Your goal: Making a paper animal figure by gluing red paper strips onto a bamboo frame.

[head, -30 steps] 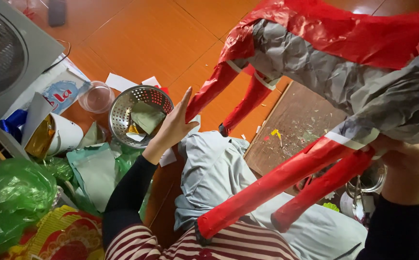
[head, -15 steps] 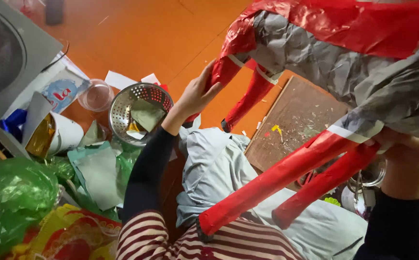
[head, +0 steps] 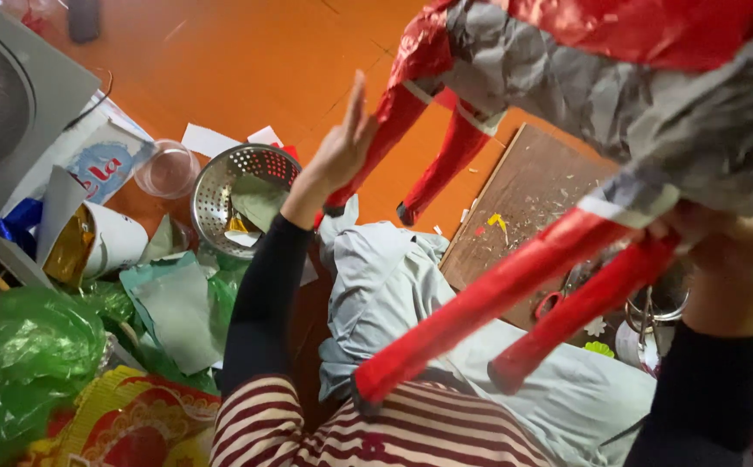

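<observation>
Green plastic sheeting (head: 22, 363) bunches at the far left, beside a white paper cup lined with gold foil (head: 91, 246) lying on its side, mouth open toward the camera. Above it a grey fan housing (head: 13, 95) takes the corner. A clear plastic cup (head: 167, 169) sits near a perforated metal colander (head: 221, 195), which holds paper scraps, probably as a catch-all for offcuts. Pale green paper (head: 177, 303) lies loose just below the colander on the orange floor (head: 221, 60).

Left hand (head: 342, 147) is raised, fingers straight and held together, palm flat against a front red leg (head: 376, 143) of the papier-mache animal figure (head: 584, 78). No pinch, no wrap; looks like it is steadying or smoothing the leg, not carrying weight. Black sleeve and a striped top below it.

The figure fills the upper right, lifted in the air over the lap, grey crumpled body with red foil on top and four red legs pointing down-left. Tilted that way, its underside and legs face the person.

Grey cloth (head: 394, 294) covers the lap, likely to catch mess. A brown board (head: 532, 190) with paper flecks lies behind it; red-handled scissors (head: 558, 303) rest at its edge.

Right hand (head: 731, 268) sits under the figure's rear, at the top of a back leg (head: 584, 303), apparently bearing the weight. Fingers are hidden, so I cannot tell how the grip closes.
</observation>
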